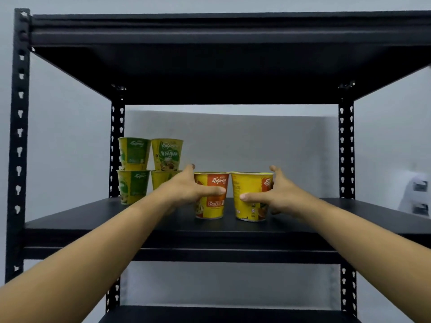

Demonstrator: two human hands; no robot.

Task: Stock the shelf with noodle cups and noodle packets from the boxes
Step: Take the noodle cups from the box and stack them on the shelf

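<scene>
Head view. Two yellow-and-red tapered paper noodle cups stood upright on the matt black middle shelf board (pixel 93 220), side by side with a narrow gap between them, about mid-width of the board.

The left cup (pixel 210 207) showed an orange-red panel with "Express" script and a recycling mark near its base. The right cup (pixel 249 183) showed mostly plain yellow wall with small print, and an orange panel at its right edge.

The left hand (pixel 189 190) gripped the left cup, thumb laid across the front, fingers wrapped round the far side. The right hand (pixel 277 194) gripped the right cup likewise, thumb on the front wall. The hands were apart, one per cup.

At the back left of the same board stood four green-and-yellow noodle cups (pixel 134 153), stacked two on two; one read "Vegetarian". The left forearm partly hid the lower right one.

The rack was black metal with slotted upright posts (pixel 19 136). An upper shelf board (pixel 233 66) sat above, and another board showed below. A pale grey wall (pixel 256 141) lay behind. A blurred white object (pixel 417 194) sat at the right edge; I could not tell what it was.
</scene>
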